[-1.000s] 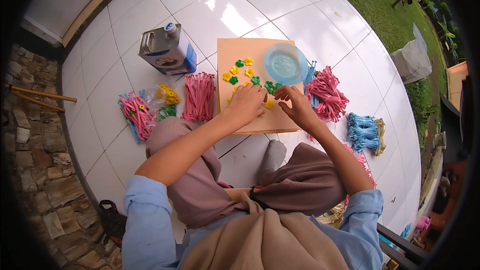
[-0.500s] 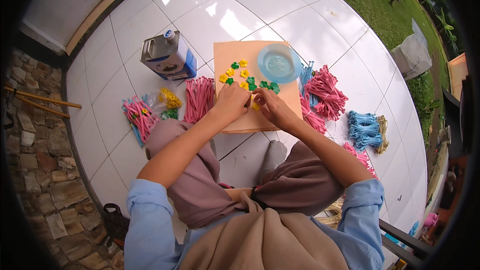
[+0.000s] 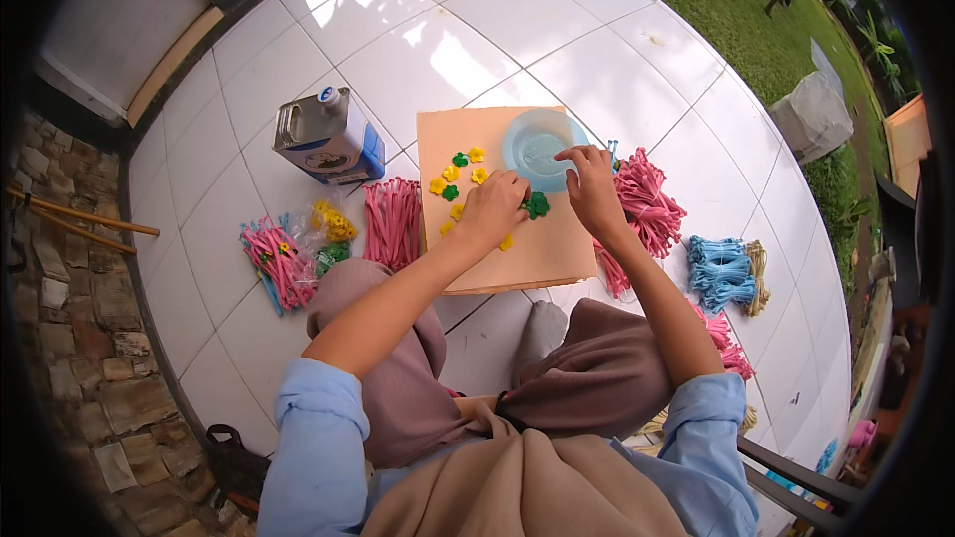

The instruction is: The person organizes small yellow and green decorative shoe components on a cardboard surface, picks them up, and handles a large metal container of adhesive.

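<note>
A tan cardboard sheet [image 3: 557, 249] lies before me with small yellow flowers [image 3: 477, 154] and green flowers [image 3: 538, 204] scattered on it. Over the middle of it is my left hand [image 3: 492, 209], its fingers curled down and close together beside the green flowers. Whatever those fingertips grip is hidden beneath the hand. A translucent blue bowl [image 3: 513, 152] rests at the sheet's far right. My right hand [image 3: 595, 189] hovers by the bowl's right rim, thumb and forefinger apart, with nothing visible between them.
Left of the sheet are pink stalk bundles [image 3: 392, 224], a bag of yellow flowers [image 3: 334, 222] and a metal can [image 3: 328, 139]. Pink bundles [image 3: 647, 194] and blue bundles [image 3: 720, 275] lie to the right on white tiles. My bent legs frame the near side.
My right hand has moved right and away from the left, over to the bowl's edge. The left hand has shifted slightly right across the flowers. The view has tilted a little.
</note>
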`<action>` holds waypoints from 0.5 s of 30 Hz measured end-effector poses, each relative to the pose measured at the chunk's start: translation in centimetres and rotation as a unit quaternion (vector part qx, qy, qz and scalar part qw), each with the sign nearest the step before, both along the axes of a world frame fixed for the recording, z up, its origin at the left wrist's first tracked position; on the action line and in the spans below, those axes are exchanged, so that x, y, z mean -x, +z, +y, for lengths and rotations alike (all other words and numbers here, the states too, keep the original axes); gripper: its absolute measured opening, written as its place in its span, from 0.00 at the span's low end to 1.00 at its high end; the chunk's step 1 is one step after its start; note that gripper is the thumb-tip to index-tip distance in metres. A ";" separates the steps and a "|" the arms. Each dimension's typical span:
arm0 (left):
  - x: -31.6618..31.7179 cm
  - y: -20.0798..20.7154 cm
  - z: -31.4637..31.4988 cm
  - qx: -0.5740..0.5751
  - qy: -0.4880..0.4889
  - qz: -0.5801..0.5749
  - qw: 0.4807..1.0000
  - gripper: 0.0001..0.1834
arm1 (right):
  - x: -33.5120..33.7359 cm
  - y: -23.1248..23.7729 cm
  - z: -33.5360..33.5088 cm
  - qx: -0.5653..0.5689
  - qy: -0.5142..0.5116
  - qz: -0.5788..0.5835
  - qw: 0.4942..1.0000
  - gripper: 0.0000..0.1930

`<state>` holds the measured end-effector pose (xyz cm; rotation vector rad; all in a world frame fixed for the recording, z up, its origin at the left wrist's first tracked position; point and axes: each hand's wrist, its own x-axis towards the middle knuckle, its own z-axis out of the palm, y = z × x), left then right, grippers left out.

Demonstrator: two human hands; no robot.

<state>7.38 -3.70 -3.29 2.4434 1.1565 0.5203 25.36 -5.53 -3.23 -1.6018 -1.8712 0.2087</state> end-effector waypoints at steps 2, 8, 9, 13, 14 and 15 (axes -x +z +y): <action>0.0 -0.4 0.0 -0.012 -0.006 0.010 1.000 0.09 | -0.1 -0.2 0.3 -0.008 -0.005 -0.044 0.999 0.15; 0.7 -1.5 0.1 -0.070 -0.058 0.073 0.993 0.07 | 0.1 -0.3 0.7 -0.019 -0.022 -0.170 0.985 0.17; 0.9 -1.7 0.1 -0.085 -0.073 0.085 0.990 0.06 | 0.2 -0.4 0.7 -0.014 -0.024 -0.181 0.983 0.17; 0.8 -1.2 0.1 -0.083 -0.068 0.043 0.993 0.05 | 0.0 -0.8 0.9 -0.019 -0.037 -0.210 0.977 0.16; 0.7 -0.7 0.2 -0.083 -0.053 0.004 0.995 0.05 | 0.0 -0.8 0.8 -0.017 -0.039 -0.215 0.976 0.16; 0.6 -0.2 0.2 -0.083 -0.038 -0.035 0.995 0.04 | -0.1 -0.7 0.8 -0.014 -0.041 -0.220 0.974 0.16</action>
